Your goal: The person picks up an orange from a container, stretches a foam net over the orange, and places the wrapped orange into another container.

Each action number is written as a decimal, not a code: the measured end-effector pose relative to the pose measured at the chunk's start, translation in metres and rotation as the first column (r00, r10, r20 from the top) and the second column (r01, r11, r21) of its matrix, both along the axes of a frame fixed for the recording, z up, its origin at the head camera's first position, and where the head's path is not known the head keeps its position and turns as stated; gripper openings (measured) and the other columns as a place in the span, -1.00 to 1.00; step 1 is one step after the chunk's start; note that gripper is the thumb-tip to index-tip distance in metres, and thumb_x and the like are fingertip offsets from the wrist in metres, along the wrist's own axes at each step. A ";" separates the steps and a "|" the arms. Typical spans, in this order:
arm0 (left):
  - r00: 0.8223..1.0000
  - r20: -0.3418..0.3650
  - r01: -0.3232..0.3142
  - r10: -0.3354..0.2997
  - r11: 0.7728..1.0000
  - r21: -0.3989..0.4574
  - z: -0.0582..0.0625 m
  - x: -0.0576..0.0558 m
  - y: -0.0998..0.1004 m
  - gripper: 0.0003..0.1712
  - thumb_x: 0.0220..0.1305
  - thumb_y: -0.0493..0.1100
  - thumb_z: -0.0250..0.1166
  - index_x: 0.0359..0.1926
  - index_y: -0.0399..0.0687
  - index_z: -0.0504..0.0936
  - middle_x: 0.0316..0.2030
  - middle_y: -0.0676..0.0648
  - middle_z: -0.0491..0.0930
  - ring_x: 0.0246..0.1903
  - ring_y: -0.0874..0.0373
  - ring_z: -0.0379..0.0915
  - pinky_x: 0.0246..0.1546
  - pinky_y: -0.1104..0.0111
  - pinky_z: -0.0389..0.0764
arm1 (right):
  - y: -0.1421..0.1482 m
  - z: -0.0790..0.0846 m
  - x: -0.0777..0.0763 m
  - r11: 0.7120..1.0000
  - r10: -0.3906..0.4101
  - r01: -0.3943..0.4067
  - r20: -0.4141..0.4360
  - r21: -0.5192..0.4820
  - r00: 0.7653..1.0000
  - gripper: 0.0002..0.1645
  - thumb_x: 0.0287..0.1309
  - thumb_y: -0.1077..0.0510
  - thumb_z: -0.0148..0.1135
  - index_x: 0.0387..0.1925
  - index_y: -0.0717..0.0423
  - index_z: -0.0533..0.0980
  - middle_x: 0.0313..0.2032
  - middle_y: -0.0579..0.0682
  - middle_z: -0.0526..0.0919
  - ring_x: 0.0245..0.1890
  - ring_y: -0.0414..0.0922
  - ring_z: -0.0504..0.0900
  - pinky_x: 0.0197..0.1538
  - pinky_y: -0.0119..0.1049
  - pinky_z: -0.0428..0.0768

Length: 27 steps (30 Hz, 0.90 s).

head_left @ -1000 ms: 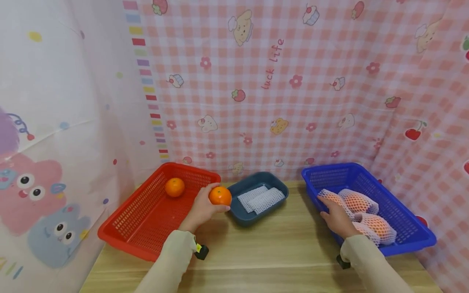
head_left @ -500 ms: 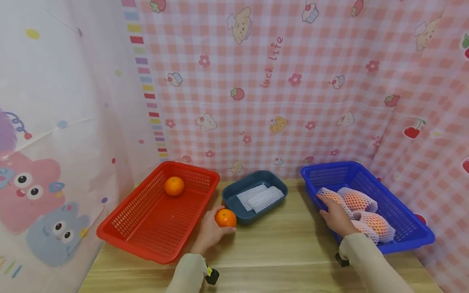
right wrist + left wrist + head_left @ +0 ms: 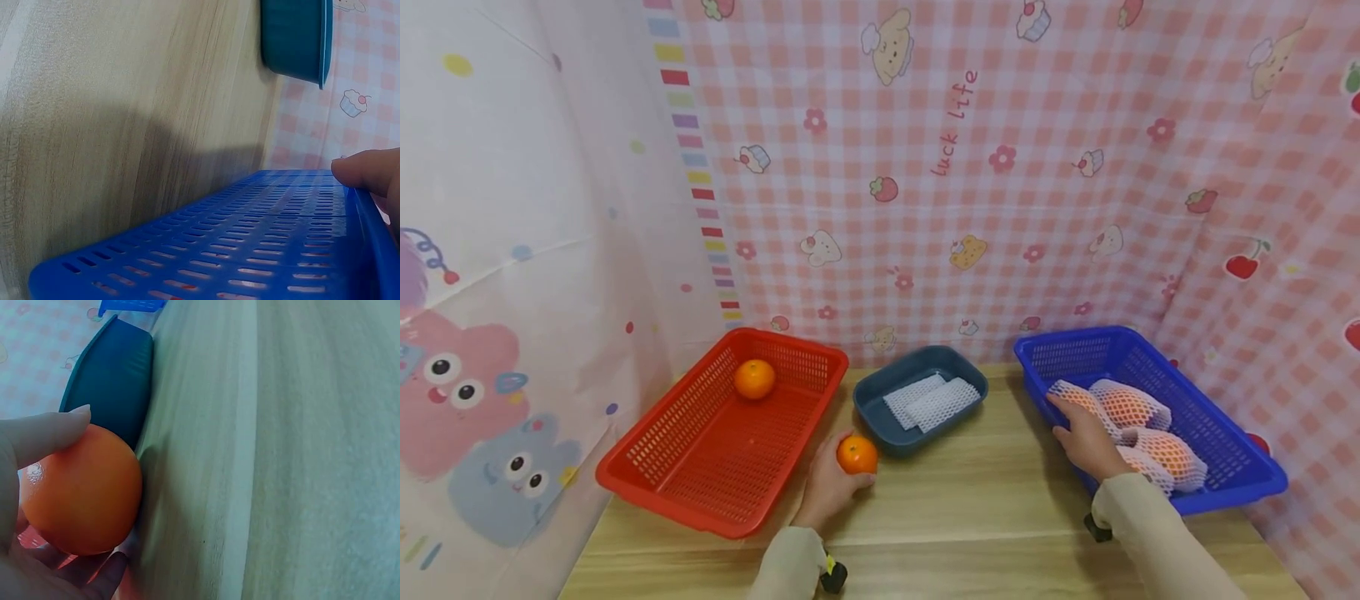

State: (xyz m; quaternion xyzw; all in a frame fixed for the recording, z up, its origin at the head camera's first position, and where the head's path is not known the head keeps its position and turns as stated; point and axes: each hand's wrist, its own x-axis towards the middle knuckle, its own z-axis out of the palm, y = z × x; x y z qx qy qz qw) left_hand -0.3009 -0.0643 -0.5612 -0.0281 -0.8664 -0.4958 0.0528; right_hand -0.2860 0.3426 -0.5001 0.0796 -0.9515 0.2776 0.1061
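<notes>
Low over the table, in front of the dark teal tray, my left hand holds an orange. The left wrist view shows the thumb across the top of the orange and fingers beneath it. My right hand grips the left rim of the blue basket. In the right wrist view its thumb lies over the rim, while the other fingers are mostly hidden behind it. Several oranges in white foam nets lie in that basket, right beside the hand.
A red basket stands on the left with one bare orange at its far end. Two flat white foam nets lie in the teal tray. A pink checked cloth hangs behind the wooden table.
My left hand has carried the orange from beside the red basket's right rim down toward the table, nearer to me. The right hand keeps its place at the blue basket.
</notes>
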 end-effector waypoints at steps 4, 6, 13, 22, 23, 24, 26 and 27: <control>1.000 -0.009 -0.002 0.002 0.999 -0.042 0.000 0.001 0.001 -0.01 -0.24 -0.20 0.63 0.30 -0.13 0.40 0.17 -0.21 0.42 0.03 -0.14 0.41 0.07 -0.05 0.41 | 0.000 0.000 -0.001 1.000 0.004 -0.004 0.001 0.002 1.000 -0.34 0.15 0.49 0.13 0.31 0.44 0.26 0.22 0.50 0.33 0.22 0.42 0.27 0.20 0.28 0.26; 1.000 -0.017 -0.005 0.004 0.998 -0.070 0.001 0.002 0.001 0.01 -0.23 -0.18 0.62 0.32 -0.10 0.38 0.18 -0.21 0.40 0.05 -0.14 0.39 0.08 -0.05 0.41 | 0.000 -0.001 -0.002 1.000 0.005 -0.005 0.002 0.006 1.000 -0.34 0.15 0.49 0.13 0.32 0.44 0.26 0.21 0.50 0.33 0.22 0.43 0.27 0.20 0.29 0.26; 0.993 -0.114 -0.048 0.022 0.972 -0.230 0.014 0.013 0.003 -0.01 -0.19 -0.07 0.60 0.33 -0.01 0.38 0.25 -0.19 0.34 0.14 -0.17 0.32 0.08 -0.09 0.40 | 0.002 0.000 -0.002 1.000 0.010 -0.010 0.011 0.019 1.000 -0.34 0.17 0.48 0.11 0.32 0.44 0.24 0.22 0.50 0.32 0.23 0.43 0.26 0.21 0.29 0.24; 0.928 -0.373 -0.130 -0.021 0.918 -0.375 0.054 0.020 0.000 -0.13 -0.07 -0.10 0.54 0.32 0.00 0.40 0.26 -0.15 0.36 0.14 -0.11 0.34 0.11 0.01 0.43 | 0.002 0.002 -0.003 0.999 0.018 -0.018 -0.014 0.027 1.000 -0.35 0.15 0.49 0.12 0.30 0.47 0.25 0.20 0.51 0.34 0.21 0.43 0.28 0.21 0.29 0.23; 0.915 -0.404 -0.147 -0.017 0.917 -0.372 0.057 0.018 -0.003 -0.15 -0.06 -0.12 0.53 0.30 -0.02 0.41 0.24 -0.15 0.38 0.14 -0.12 0.34 0.11 0.00 0.42 | 0.002 0.001 -0.004 0.999 0.021 -0.020 -0.020 0.028 1.000 -0.35 0.13 0.49 0.12 0.29 0.48 0.26 0.19 0.51 0.35 0.20 0.43 0.29 0.20 0.30 0.24; 0.905 -0.426 -0.167 -0.006 0.915 -0.368 0.060 0.016 -0.007 -0.16 -0.06 -0.15 0.53 0.29 -0.03 0.42 0.23 -0.16 0.39 0.14 -0.12 0.34 0.11 0.00 0.42 | 0.001 0.001 -0.003 0.999 0.022 -0.021 -0.021 0.030 1.000 -0.35 0.13 0.49 0.13 0.29 0.48 0.27 0.18 0.52 0.36 0.19 0.44 0.30 0.20 0.30 0.24; 0.898 -0.440 -0.207 0.025 0.905 -0.371 0.063 0.013 -0.015 -0.18 -0.05 -0.16 0.53 0.29 -0.04 0.42 0.21 -0.16 0.40 0.12 -0.13 0.34 0.11 -0.02 0.41 | 0.001 0.000 -0.003 0.999 0.022 -0.021 -0.023 0.035 0.999 -0.35 0.11 0.50 0.13 0.28 0.49 0.27 0.17 0.52 0.37 0.18 0.44 0.31 0.19 0.29 0.25; 0.901 -0.433 -0.222 0.041 0.900 -0.375 0.064 0.011 -0.019 -0.18 -0.04 -0.16 0.53 0.29 -0.04 0.41 0.20 -0.17 0.40 0.12 -0.14 0.34 0.09 -0.04 0.41 | 0.000 0.000 -0.003 0.999 0.022 -0.021 -0.022 0.037 1.000 -0.35 0.11 0.50 0.13 0.27 0.49 0.27 0.17 0.52 0.37 0.18 0.44 0.31 0.19 0.29 0.25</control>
